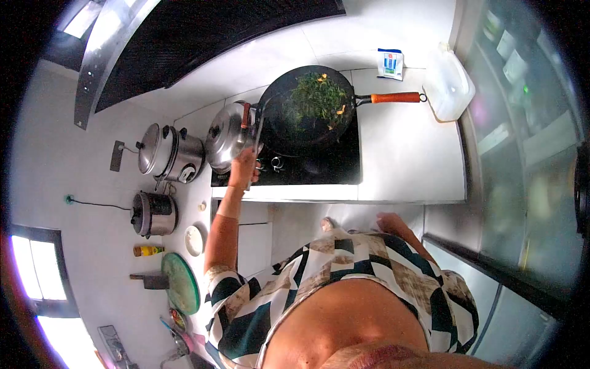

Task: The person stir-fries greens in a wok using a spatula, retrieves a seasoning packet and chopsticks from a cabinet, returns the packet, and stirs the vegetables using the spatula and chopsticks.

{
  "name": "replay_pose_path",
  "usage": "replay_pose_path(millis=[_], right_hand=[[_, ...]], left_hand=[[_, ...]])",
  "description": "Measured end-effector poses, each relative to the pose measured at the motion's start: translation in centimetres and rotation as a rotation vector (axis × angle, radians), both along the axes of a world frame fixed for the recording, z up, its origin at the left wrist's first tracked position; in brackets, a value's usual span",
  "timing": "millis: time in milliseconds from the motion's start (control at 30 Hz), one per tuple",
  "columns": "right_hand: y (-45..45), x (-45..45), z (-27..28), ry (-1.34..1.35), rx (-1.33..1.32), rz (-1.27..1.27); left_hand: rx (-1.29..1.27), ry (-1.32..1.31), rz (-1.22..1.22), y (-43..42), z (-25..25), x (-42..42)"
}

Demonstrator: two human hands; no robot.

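My left hand [244, 167] is closed on the edge of a long thin object [259, 126], seen edge-on, that looks like a pan lid. A brown handle [246, 115] shows on its left side. Just right of it, a black wok [276, 132] sits on the black cooktop [332, 169], with chopped greens [316, 98] and a few yellow bits inside. The wok's wooden handle [396, 97] points right. Left of my hand is a lidded steel pot [224, 138], partly hidden. My right hand [391, 222] hangs low by my body; its fingers do not show clearly.
A white-and-blue packet [390, 64] and a translucent plastic container [448, 86] stand at the right. Two cookers [184, 157] [161, 214] line the left counter, with a bowl [194, 240], a green-rimmed board [181, 283] and a cleaver [153, 281]. A range hood [209, 43] hangs overhead.
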State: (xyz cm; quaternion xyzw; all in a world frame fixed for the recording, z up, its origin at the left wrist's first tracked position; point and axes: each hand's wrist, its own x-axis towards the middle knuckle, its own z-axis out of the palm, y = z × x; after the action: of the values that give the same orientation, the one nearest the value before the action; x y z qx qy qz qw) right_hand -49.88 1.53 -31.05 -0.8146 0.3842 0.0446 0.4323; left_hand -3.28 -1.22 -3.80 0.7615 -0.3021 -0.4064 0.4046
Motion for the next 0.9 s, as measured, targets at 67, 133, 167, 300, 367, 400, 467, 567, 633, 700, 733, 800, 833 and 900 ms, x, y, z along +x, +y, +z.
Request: replay_pose_path(millis=[67, 133, 167, 300, 367, 400, 467, 567, 633, 700, 733, 800, 833, 900], right_hand=[[0.4, -1.1, 1.0, 0.011, 0.043, -0.054], [0.7, -2.0, 1.7, 0.005, 0.034, -0.082], [0.7, -2.2, 1.9, 0.001, 0.028, -0.101], [1.2, -2.6, 2.8, 0.018, 0.054, -0.184], [1.0, -1.6, 5.1, 0.012, 0.096, -0.298], [1.2, -1.1, 4.9, 0.017, 0.062, -0.303], [1.5, 0.0, 4.0, 0.026, -0.005, -0.312], [1.9, 1.1, 3.7, -0.19, 0.154, -0.417], [1.6, 2.2, 0.2, -0.01, 0.005, -0.265], [1.4, 3.9, -0.7, 0.068, -0.025, -0.21], [1.2, 4.9, 0.4, 0.059, 0.015, -0.231], [1.6, 6.0, -1.8, -0.007, -0.045, -0.24], [1.9, 6.6, -1.3, -0.016, -0.088, -0.269], [1.9, 7.9, 0.3, -0.038, -0.181, -0.328]], left_hand=[[0.057, 0.139, 0.016, -0.5, -0.3, 3.6], [0.184, 0.401, 0.066, -2.5, -0.9, 5.9], [0.201, 0.38, -0.011, -3.5, -1.1, 5.7], [0.246, 0.355, -0.174, -8.7, -3.9, 2.0], [0.228, 0.309, -0.231, -9.7, -4.5, 0.7], [0.201, 0.256, -0.285, -10.0, -4.2, 0.3], [0.118, 0.111, -0.486, -9.6, -4.4, 1.6], [0.14, -0.228, -0.556, -6.0, 1.6, 1.8], [-0.153, -0.642, -0.761, -5.0, 2.5, 4.1], [-0.255, -0.884, -0.84, -4.9, 2.5, 6.8], [-0.205, -0.921, -0.822, -5.5, 1.7, 8.3], [-0.243, -1.141, -0.878, -6.6, 0.8, 10.7], [-0.122, -0.986, -0.946, -7.0, -0.5, 13.2], [0.214, -0.593, -0.959, -7.4, 0.6, 14.2]])
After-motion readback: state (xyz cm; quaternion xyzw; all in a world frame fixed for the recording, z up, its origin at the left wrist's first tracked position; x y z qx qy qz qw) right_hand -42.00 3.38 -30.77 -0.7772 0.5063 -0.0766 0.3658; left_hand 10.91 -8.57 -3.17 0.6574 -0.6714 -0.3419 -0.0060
